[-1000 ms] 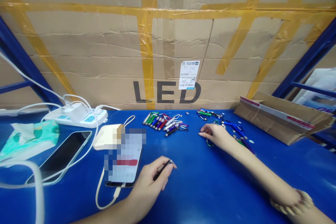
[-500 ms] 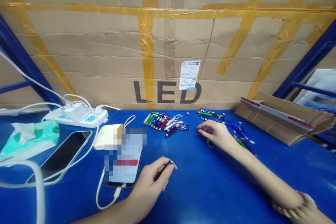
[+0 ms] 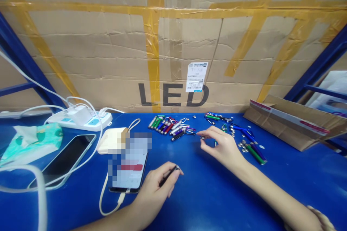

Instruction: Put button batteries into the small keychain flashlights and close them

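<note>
My left hand (image 3: 158, 189) is closed around a black mini flashlight (image 3: 168, 176), its silvery open-looking end pointing up and right beside the phone. Further right, my right hand (image 3: 219, 146) pinches a small silvery piece (image 3: 202, 138) between thumb and forefinger, just above the table; its exact shape is too small to tell. Left of those fingertips lies a row of colored mini flashlights (image 3: 169, 126) with carabiner clips. Behind and right of the hand, blue tubes (image 3: 248, 135), a green tube (image 3: 255, 154) and several small round metal pieces (image 3: 242, 146) are scattered, partly hidden by the wrist.
A phone (image 3: 130, 173) with a lit screen is cabled beside a cream power bank (image 3: 108, 140). Further left are a dark phone (image 3: 65, 158), a tissue pack (image 3: 40, 140) and a white power strip (image 3: 92, 124). An open cardboard box (image 3: 287, 126) stands right; a taped carton (image 3: 114, 61) backs the table.
My right hand has drawn left and slightly toward me, uncovering more of the tubes and metal pieces; a small silvery piece now shows in its pinch. My left hand stays put.
</note>
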Demonstrator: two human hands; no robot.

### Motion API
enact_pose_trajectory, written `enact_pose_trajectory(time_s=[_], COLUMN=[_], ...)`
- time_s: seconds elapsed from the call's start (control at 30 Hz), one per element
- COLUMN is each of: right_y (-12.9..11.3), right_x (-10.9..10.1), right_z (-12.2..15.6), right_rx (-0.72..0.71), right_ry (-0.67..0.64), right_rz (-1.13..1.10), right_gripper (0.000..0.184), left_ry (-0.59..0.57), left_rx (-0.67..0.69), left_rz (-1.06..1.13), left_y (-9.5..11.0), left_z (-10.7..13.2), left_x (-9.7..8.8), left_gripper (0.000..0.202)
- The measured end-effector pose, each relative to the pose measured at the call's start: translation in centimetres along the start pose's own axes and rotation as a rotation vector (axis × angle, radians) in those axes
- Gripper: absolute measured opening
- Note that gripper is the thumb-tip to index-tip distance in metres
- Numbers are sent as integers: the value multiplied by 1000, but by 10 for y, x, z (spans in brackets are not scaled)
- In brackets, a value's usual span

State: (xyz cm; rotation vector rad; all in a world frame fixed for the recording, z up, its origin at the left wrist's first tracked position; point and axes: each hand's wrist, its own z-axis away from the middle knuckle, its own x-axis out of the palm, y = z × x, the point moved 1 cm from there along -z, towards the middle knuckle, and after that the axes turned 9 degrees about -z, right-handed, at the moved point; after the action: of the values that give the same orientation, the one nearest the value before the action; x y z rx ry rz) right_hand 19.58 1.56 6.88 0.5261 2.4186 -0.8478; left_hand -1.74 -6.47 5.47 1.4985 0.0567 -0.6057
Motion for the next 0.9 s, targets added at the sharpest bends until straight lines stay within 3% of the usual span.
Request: enact_pose_trajectory(time_s=[0.37,0.63,0.9], right_y=[5,9,16], right_x=[-2,5,9], right_z=[3,5,9], right_rx=[-57,41,85], right_ry=[-96,-206,-239], right_rz=[131,-52,0], right_gripper=[12,17,24], left_ry=[0,13,3], left_rx=[4,24,19], left_rz=[2,11,10], left_y=[3,1,2], left_z=[1,0,2], left_x=[-1,-1,-1], left_gripper=[30,24,24])
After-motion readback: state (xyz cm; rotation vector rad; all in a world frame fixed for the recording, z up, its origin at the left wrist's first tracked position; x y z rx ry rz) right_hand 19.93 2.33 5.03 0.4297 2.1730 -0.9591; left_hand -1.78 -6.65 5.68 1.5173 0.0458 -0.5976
